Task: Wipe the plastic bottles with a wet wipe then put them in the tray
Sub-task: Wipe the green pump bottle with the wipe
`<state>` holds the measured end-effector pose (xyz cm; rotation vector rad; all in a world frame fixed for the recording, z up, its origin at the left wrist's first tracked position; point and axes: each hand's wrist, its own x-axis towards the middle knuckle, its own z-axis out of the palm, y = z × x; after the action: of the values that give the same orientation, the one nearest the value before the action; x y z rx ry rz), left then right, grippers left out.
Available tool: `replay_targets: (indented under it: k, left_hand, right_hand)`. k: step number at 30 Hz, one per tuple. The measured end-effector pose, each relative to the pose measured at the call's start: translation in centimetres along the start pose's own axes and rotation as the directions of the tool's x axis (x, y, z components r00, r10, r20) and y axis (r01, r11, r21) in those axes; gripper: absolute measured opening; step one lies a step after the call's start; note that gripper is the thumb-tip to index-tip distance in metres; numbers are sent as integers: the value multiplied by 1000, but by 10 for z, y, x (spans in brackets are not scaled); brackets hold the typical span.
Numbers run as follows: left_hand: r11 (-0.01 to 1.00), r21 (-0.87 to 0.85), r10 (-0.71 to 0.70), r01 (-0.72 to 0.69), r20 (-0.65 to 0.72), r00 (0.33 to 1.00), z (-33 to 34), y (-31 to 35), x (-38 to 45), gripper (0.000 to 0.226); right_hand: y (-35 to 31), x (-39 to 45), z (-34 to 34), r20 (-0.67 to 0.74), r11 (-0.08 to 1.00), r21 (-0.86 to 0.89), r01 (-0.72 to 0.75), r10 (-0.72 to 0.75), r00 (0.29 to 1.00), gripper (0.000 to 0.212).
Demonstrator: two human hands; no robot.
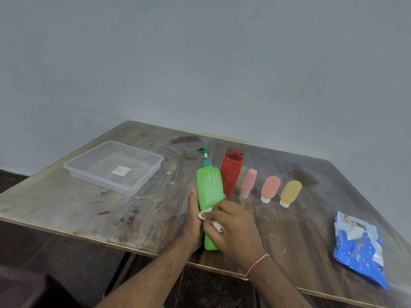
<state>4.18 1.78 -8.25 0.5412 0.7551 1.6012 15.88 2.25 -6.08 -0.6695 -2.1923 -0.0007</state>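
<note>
A green pump bottle point(209, 187) is tilted away from me, its base near the table's front edge. My left hand point(193, 221) grips its left side. My right hand point(231, 227) presses a crumpled white wet wipe point(208, 215) against the bottle's lower front. A red bottle point(231, 172) lies just behind it, then a small pink bottle point(249, 183), a small salmon bottle point(270, 188) and a small yellow bottle point(290, 193) in a row to the right. The clear plastic tray point(133, 187) sits at the back left with no bottles in it.
A blue wet-wipe pack point(360, 247) lies near the table's right front edge. The worn wooden table point(89, 207) stands against a grey wall. The floor beyond its front edge is dark.
</note>
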Motion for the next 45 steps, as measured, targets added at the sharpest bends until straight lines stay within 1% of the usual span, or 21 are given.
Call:
replay_targets:
  k: [2,4,6,7,11,12,14,16,19,22,25,27,29,30,32,33,34,36,39,42,45]
  left_hand:
    - [999,28,33,-33,-2,999,0,-2,1,68]
    - [993,75,90,-87,-38,995,-1,-5,2,68]
    - [989,95,119,-115,-36,992,-1,-6,1,71]
    - [989,97,116,-112,-38,993,0,-5,1,72]
    - [997,40,67,-66,-28,997,4,-3,2,75]
    - [996,46,73,-72,-24,997,2,-5,5,73]
    - [992,77,107,-104,-43,993,0,-8,5,68]
    - [990,78,118,-115,-42,992,-2,-8,5,69]
    - [996,39,78,-78,-5,997,-1,-7,4,76]
    - [997,23,73,-74,28,997,1,-5,5,73]
    - [990,84,111,-110,2,994,-1,-8,6,74]
    - [989,104,104,-105,13,995,-4,-9,6,79]
    - [991,96,91,-94,34,995,-6,-7,6,88]
    - [991,95,84,-89,56,995,-6,-7,7,90]
    - [991,99,82,-90,81,993,-7,-8,7,88]
    - [990,102,91,-98,66,994,-6,-8,6,84]
    - [988,108,103,-108,53,993,-5,-9,6,80]
    - [986,116,114,-119,44,992,-4,-8,6,78]
    - [991,95,91,-94,35,995,-3,-6,5,90]
    - [994,73,70,-75,74,995,-5,-8,7,92]
    - [993,60,98,-102,54,994,0,-7,5,81]
  right_hand:
    - [-1,6,1,4,1000,-22,21,-20,1000,7]
    - [-1,12,1,-56,999,-39,-20,18,998,9]
    - [2,12,-1,-102,998,-42,-56,52,993,11]
    - [3,9,-2,-100,998,-37,-53,49,994,9]
    - [0,5,0,-6,999,-29,30,-30,1000,8]
    - [-1,8,2,-13,999,-44,30,-30,999,8]
    - [0,14,3,-77,998,-54,-13,9,997,11]
    - [2,13,3,-124,998,-51,-36,30,992,8]
    - [3,4,-1,-96,1000,-14,-15,14,995,3]
    - [3,7,-1,-49,1000,-6,24,-24,999,7]
    - [3,15,1,-116,999,-27,-28,25,993,13]
    - [9,12,-2,-156,995,-36,-89,82,984,12]
    - [15,4,-8,-145,993,4,-114,114,983,10]
    - [16,0,-10,-120,994,40,-98,102,987,8]
    - [11,-2,-11,-67,996,77,-39,44,997,3]
    - [8,0,-9,-54,997,69,-25,29,998,2]
    - [7,3,-7,-59,998,60,-32,35,998,1]
    - [10,6,-3,-118,994,55,-95,101,988,2]
    - [19,0,-7,-166,982,62,-181,189,968,7]
    - [17,-8,-11,-112,980,127,-157,171,979,3]
    - [12,1,-7,-106,985,117,-125,137,985,4]
